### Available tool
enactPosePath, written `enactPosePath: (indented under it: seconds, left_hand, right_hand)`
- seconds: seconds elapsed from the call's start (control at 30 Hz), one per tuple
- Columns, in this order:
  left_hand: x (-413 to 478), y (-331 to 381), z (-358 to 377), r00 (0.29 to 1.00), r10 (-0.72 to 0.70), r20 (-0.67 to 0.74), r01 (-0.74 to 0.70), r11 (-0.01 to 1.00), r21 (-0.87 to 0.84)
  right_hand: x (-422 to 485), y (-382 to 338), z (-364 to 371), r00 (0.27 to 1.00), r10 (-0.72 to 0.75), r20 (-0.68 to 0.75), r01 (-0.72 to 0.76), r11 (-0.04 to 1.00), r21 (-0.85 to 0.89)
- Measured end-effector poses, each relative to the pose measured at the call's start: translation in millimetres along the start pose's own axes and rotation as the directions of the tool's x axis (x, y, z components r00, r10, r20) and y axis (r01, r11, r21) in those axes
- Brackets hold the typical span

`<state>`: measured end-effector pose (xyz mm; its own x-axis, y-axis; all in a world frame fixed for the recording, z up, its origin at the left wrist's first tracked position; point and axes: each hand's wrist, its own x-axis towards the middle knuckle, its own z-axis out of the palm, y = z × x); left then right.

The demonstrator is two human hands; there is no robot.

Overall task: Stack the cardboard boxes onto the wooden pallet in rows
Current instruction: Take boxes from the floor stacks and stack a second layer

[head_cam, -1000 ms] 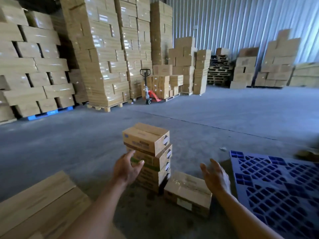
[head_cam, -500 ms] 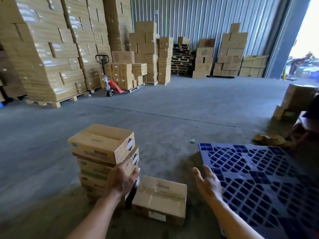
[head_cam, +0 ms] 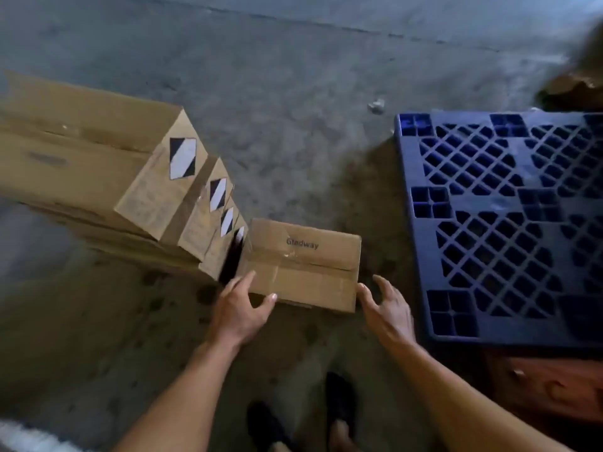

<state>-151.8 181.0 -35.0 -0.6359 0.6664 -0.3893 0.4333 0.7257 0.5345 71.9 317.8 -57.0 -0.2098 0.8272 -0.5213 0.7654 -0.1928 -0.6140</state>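
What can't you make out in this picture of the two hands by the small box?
Head view only:
- Stack of boxes: left end cut off by the frame edge; lower boxes hidden under upper ones, so no sure count.
- Blue pallet: right side runs off the frame.
- Right hand: touching the small box or not, unclear.
- Brown thing at top right: blurred, cut off.
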Motion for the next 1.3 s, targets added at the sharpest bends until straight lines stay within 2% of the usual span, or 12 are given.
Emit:
enactPosePath:
  seconds: [0.17,0.3,0.5,0.67,0.83,0.97,1.17,1.3]
  left_hand:
    - [99,-64,78,0.998,-0.012,0.056,0.01,0.999,0.047]
    - [170,-137,146,0.998,-0.023,0.06,0.016,0.994,0.112]
    - [265,-242,212,0.996,0.073,0.051,-0.083,0.971,0.225]
    - [318,-286,234,0.993,0.116,-0.022,-0.107,0.963,0.246]
    - [341,-307,239,0.996,0.083,-0.041,-0.076,0.987,0.14]
    - [348,-318,239,0.999,-0.023,-0.024,0.024,0.999,0.048]
    - [347,-325,240,0.996,-0.058,0.074,0.065,0.994,-0.087]
    - [345,-313,224,0.992,-0.029,0.126,0.047,0.989,-0.141]
  right_hand:
    - [87,54,77,0.994,0.107,0.017,-0.105,0.991,-0.08]
    - [154,112,142,0.99,0.137,-0.013,-0.138,0.981,-0.136]
    - [231,189,217,0.983,0.134,-0.129,-0.164,0.951,-0.261]
    - [270,217,255,0.957,0.152,-0.248,-0.203,0.96,-0.195]
    - [283,229,271,0.931,0.256,-0.261,-0.273,0.962,-0.031]
    - [281,233,272,0.921,0.339,-0.194,-0.328,0.941,0.088]
    - [279,234,272,0.931,0.319,-0.177,-0.301,0.946,0.123]
    - [274,232,257,0.95,0.277,-0.143,-0.263,0.959,0.106]
